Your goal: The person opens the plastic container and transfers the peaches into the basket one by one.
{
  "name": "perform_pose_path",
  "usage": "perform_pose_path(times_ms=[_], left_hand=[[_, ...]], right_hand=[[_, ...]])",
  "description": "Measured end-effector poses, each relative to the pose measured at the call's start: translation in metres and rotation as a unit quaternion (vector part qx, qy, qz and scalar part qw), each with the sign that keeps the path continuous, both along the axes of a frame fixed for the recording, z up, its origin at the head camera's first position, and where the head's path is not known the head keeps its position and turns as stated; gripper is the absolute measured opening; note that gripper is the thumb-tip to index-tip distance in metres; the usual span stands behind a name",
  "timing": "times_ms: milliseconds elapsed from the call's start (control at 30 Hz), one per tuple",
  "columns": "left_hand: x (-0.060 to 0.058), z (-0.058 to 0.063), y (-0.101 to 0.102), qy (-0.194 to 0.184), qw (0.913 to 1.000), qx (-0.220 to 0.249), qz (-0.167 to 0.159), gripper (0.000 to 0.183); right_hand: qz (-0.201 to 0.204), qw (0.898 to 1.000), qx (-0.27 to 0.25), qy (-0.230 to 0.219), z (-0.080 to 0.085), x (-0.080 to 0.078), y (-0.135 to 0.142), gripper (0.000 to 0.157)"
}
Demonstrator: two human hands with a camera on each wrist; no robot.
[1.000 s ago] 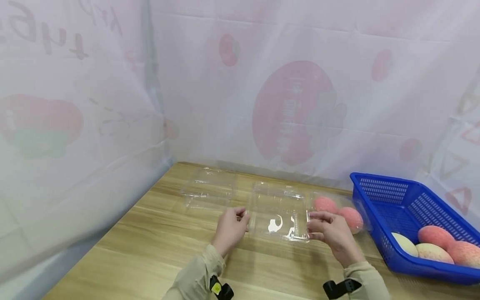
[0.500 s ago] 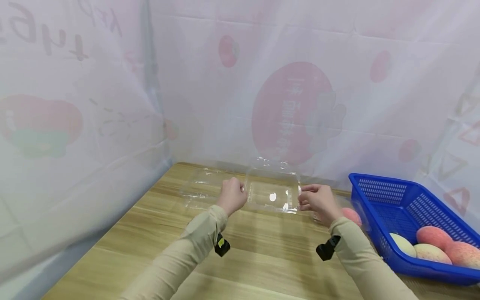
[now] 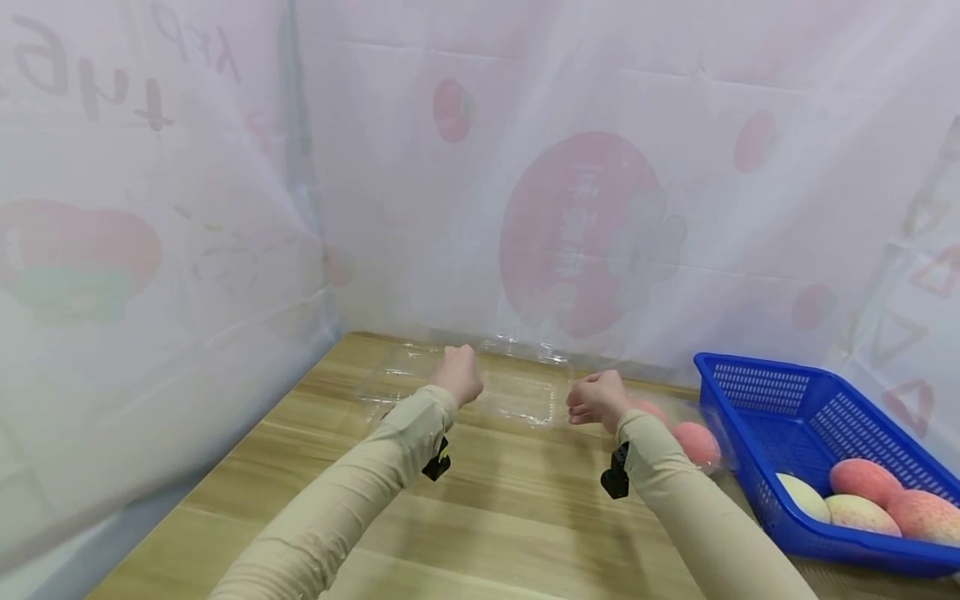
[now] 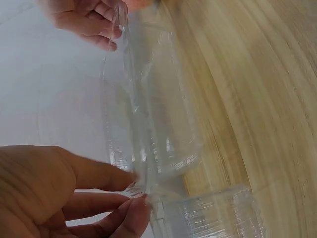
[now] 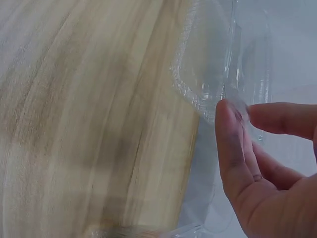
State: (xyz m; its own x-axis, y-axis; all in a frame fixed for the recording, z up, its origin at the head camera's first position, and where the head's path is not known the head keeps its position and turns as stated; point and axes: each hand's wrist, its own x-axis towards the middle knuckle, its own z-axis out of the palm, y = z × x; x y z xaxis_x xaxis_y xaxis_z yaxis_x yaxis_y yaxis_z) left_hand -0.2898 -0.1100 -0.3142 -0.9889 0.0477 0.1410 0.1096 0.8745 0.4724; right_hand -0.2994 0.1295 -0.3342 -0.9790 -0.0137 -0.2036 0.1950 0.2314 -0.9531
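Observation:
A clear plastic clamshell box (image 3: pixel 517 396) stands lid up near the back of the wooden table, between both hands. My left hand (image 3: pixel 459 375) pinches its left edge between thumb and fingers; the left wrist view shows those fingertips (image 4: pixel 136 203) on the rim. At the opposite edge, my right hand (image 3: pixel 600 400) pinches a corner of the plastic, and the right wrist view shows the thumb and fingers (image 5: pixel 230 134) closing on it. Beside the left hand lies another clear clamshell box (image 3: pixel 393 375), partly hidden behind that hand.
To the right, a clear box holds pink peaches (image 3: pixel 696 446), partly behind the right arm. A blue basket (image 3: pixel 757 492) with several pink and pale yellow peaches (image 3: pixel 862 514) stands at the table's right. A white printed curtain (image 3: pixel 405 250) closes off the back and sides.
Both hands have carried the clear clamshell box away from the body toward the back of the table, then slightly left, beside the other clear box.

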Motion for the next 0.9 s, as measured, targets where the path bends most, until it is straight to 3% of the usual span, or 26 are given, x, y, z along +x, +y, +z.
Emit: perform_pose_path(times_ms=[133,267,567,767,900], left_hand=[[-0.003,-0.007,-0.002,0.001,0.9995,-0.03,-0.007,0.032],[-0.003,-0.01,-0.005,0.012,0.999,-0.043,-0.006,0.028],[0.001,-0.017,-0.013,-0.009,0.9988,-0.048,-0.005,0.012],[0.002,-0.02,-0.021,-0.034,0.998,-0.052,0.006,0.049],[-0.002,-0.025,-0.027,-0.03,0.9966,-0.075,0.017,0.05]], right_hand=[[0.003,1.0,0.018,0.002,-0.008,0.002,-0.003,0.012],[-0.001,1.0,0.02,-0.005,-0.013,0.004,-0.008,0.012],[0.011,0.999,0.038,-0.025,-0.021,0.011,-0.016,0.01],[0.028,0.999,0.023,-0.018,-0.027,0.01,-0.023,0.012],[0.042,0.998,0.034,-0.012,-0.026,0.008,-0.023,0.018]])
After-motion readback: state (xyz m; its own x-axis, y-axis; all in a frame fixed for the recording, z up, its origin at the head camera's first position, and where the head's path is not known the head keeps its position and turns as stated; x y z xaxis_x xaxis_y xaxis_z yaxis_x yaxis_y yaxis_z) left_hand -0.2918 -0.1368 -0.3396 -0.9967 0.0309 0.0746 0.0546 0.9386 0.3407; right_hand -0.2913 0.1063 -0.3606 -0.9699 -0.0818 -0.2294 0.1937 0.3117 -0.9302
